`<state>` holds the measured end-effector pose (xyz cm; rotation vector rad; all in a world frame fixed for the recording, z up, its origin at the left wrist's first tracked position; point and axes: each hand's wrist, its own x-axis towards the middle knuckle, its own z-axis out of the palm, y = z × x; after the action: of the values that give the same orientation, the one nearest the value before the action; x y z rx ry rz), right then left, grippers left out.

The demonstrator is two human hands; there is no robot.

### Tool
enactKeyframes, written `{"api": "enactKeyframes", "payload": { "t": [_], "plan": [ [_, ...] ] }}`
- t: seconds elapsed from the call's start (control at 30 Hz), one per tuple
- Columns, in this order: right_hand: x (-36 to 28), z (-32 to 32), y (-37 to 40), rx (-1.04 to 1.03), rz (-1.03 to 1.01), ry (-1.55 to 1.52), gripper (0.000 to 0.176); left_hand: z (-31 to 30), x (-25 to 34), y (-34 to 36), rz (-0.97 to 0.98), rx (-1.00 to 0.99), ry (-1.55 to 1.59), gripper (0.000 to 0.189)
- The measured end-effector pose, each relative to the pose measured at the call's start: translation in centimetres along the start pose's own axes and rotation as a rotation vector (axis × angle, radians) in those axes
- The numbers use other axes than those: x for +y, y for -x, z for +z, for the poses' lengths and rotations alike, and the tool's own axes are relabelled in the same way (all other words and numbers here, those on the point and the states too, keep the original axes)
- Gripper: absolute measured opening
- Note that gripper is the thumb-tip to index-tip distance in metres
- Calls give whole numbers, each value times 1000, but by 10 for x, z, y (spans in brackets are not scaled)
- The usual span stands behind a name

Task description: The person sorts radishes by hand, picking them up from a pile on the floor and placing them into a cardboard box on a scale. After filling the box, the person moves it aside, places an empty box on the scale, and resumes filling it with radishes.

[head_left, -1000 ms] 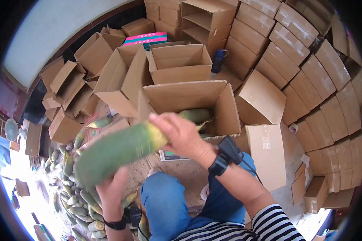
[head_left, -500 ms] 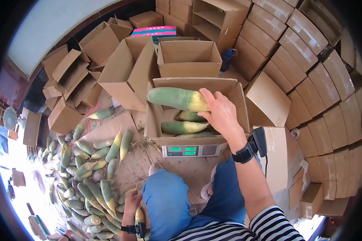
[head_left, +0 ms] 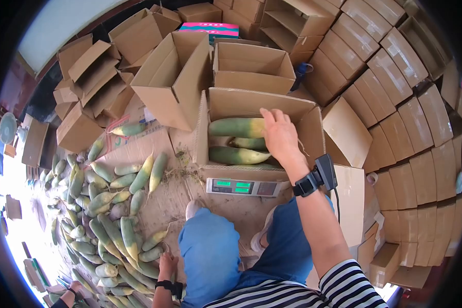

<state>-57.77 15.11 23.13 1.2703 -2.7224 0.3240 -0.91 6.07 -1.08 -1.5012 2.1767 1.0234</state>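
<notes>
My right hand (head_left: 283, 136) is closed over the pale end of a big green radish (head_left: 236, 127), which is low inside an open cardboard box (head_left: 251, 172). More green radishes lie in the same box, one at the front (head_left: 236, 155) and one partly hidden behind it. Under the box, a digital scale (head_left: 243, 187) shows green lit numbers. Down by my left knee, my left hand (head_left: 168, 263) is partly open beside the radish pile, its fingers close to a short radish (head_left: 151, 255); nothing shows in its grasp.
A large heap of green radishes (head_left: 108, 233) covers the floor on the left. Open boxes (head_left: 254, 64) stand behind the scale, and stacked cartons (head_left: 380, 102) rise on the right. Another person's hand (head_left: 77, 287) shows at the lower left. A blue bottle (head_left: 299, 76) stands at the back.
My right hand has lowered the big radish into the box, beside the others. My left hand has shifted slightly toward the pile, and the view has tilted a little.
</notes>
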Motion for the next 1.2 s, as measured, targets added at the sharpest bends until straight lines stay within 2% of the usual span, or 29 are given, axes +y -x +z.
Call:
{"api": "enactKeyframes", "payload": {
  "t": [0.07, 0.2, 0.27, 0.37, 0.43, 0.57, 0.6, 0.63, 0.73, 0.83, 0.97, 1.03, 1.1, 1.17, 1.2],
  "plan": [
    [-3, 3, -2, 218, -69, 42, 45, 13, -20, 0, 37, 89, -70, 43],
    [-23, -3, 4, 135, -194, -181, 38, 29, -50, 15, 26, 128, -179, 36],
    [-36, -11, 5, 105, -212, -304, 38, 36, -63, 16, -51, 131, -159, 35],
    [-58, -20, 13, 34, -194, -396, 41, 34, -51, 24, -184, 134, -142, 33],
    [-63, -16, 16, 8, -210, -392, 44, 24, -34, 30, -304, 227, -184, 33],
    [-69, -14, 17, -36, -227, -363, 44, 23, -39, 22, -294, 307, -193, 34],
    [-70, -12, 18, -65, -225, -348, 44, 21, -44, 18, -336, 194, -176, 36],
    [-71, -11, 19, -75, -225, -345, 44, 28, -58, 14, -340, 184, -174, 36],
    [-73, -9, 18, -119, -239, -317, 42, 39, -74, 2, -419, -54, -198, 45],
    [-73, -9, 18, -149, -222, -334, 40, 48, -76, -4, -436, -84, -253, 46],
    [-74, -10, 16, -140, -236, -316, 37, 40, -60, -1, -312, -51, -269, 44],
    [-74, -12, 17, -138, -237, -314, 36, 30, -48, 4, -97, 84, -136, 44],
    [-77, -13, 17, -136, -263, -313, 35, 6, -28, 10, -50, 156, -74, 44],
    [-79, -14, 19, -116, -283, -328, 34, -26, -10, 12, -65, 182, 257, 45],
    [-78, -15, 19, -99, -301, -335, 34, -57, 26, 22, -40, 197, 384, 46]
  ]
}}
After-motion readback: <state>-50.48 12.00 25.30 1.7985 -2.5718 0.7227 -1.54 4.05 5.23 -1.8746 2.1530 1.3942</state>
